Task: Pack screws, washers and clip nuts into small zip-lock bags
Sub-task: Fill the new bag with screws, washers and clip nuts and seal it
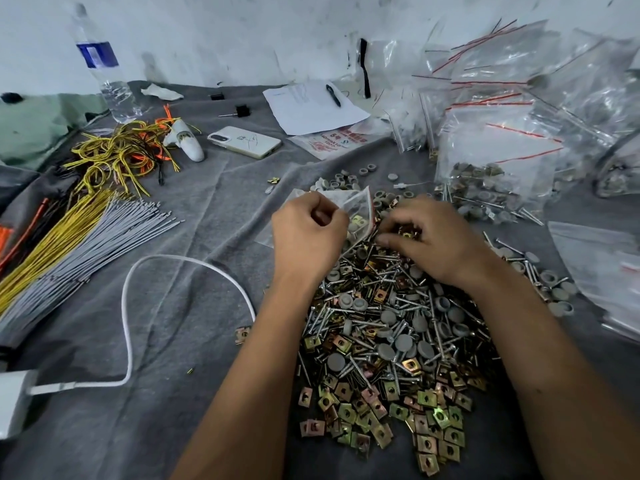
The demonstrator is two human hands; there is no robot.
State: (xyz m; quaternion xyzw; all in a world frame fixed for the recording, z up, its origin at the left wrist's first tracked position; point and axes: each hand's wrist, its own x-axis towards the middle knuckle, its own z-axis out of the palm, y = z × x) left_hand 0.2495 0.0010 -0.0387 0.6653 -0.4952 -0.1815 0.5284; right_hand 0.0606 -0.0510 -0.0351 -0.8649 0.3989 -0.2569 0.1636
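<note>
Hundreds of loose parts lie heaped on the grey cloth point(166, 341): screws point(377, 320), grey washers point(403, 341) and brassy clip nuts point(429, 400), the nuts thickest at the near edge. The left hand point(306, 233) pinches a small bag point(349, 213) at the far end of the heap, fingers curled round its mouth so it gapes toward the right. A few pieces already sit inside it. The right hand point(429, 237) is just beside the bag, fingers curled down into the heap; it seems to pinch a clip nut, though the fingertips hide too much to be sure. The step in hand looks like filling, partway through one bag. Next, the picked parts must go across into the bag's mouth while the left hand holds it open, then the zip pressed closed. Filled bags point(491, 168) pile far right.
</note>
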